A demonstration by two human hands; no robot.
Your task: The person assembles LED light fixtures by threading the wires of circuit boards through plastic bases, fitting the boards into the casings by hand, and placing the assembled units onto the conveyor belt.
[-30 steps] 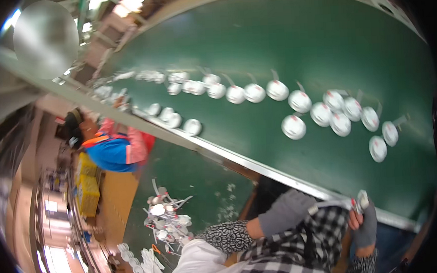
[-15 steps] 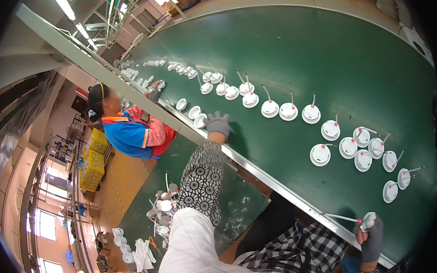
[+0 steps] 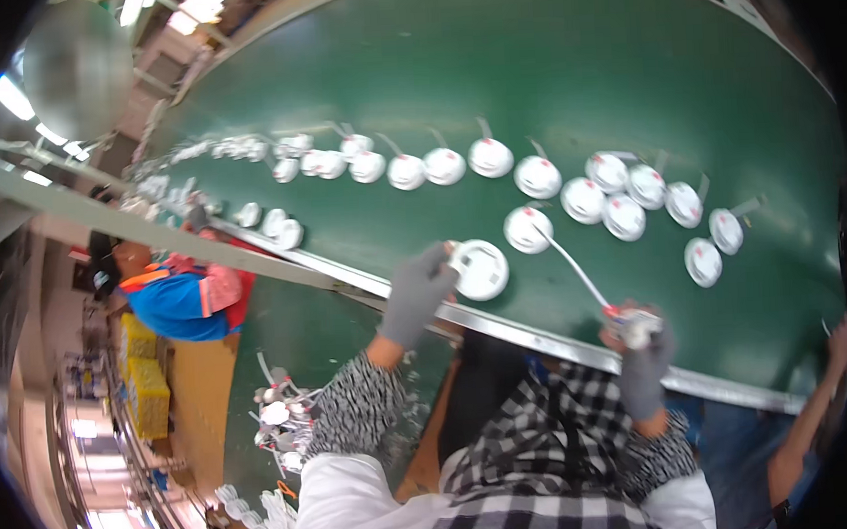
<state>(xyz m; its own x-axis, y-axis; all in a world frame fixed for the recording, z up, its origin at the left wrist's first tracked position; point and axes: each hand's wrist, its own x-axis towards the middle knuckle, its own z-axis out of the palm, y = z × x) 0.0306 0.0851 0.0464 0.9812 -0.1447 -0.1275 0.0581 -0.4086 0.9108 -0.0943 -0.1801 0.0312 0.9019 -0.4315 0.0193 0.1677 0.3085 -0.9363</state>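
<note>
My left hand [image 3: 415, 294], in a grey glove, pinches the edge of a white round housing [image 3: 482, 270] just above the green conveyor belt [image 3: 413, 64]. In my right hand [image 3: 646, 373], also gloved in grey, is a small white fitting [image 3: 638, 328] with a red collar. From it a white cable [image 3: 575, 269] reaches up and left, its far end in front of a white round fixture [image 3: 528, 230] lying on the belt. Motion blurs the fitting's details. My hands are apart, both near the belt's metal edge.
Several white round fixtures with short cables [image 3: 624, 218] lie in a row along the belt. White cups [image 3: 283, 231] sit near the left edge. A person in blue [image 3: 176, 301] works at left; another person's arm [image 3: 814, 412] is at right. A pile of parts [image 3: 283, 411] lies lower left.
My left hand, spread and reaching beside the cups before, now holds a white housing nearer me. My right hand has come inward with the cabled fitting. The view has turned and shifted.
</note>
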